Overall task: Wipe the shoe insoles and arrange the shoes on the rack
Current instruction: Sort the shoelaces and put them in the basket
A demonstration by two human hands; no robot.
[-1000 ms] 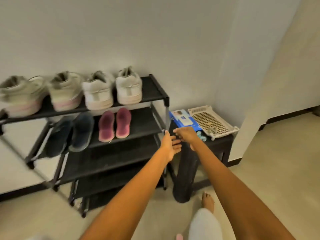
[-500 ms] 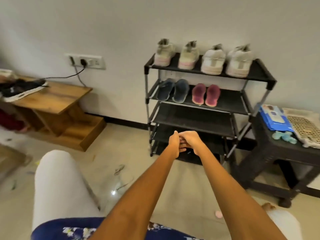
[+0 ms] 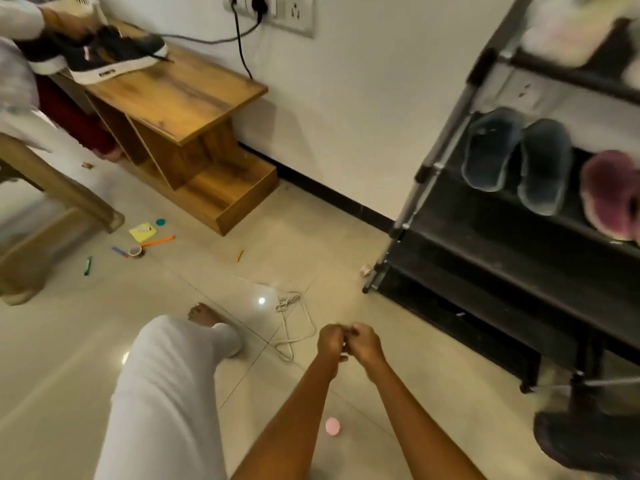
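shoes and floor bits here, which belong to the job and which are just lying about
Job: shoe rack; blue slippers; pink slippers; black sneakers.

Lying about: white cable; pink ball; yellow note; tape roll; orange pen.

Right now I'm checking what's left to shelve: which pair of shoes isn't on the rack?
The black sneakers with white soles, resting on the wooden bench at left. The blue slippers and pink slippers already sit on the rack.

Home entryway, black shoe rack (image 3: 491,216) against the wall, wooden bench (image 3: 173,98) (sneakers on top), tiled floor (image 3: 311,244)
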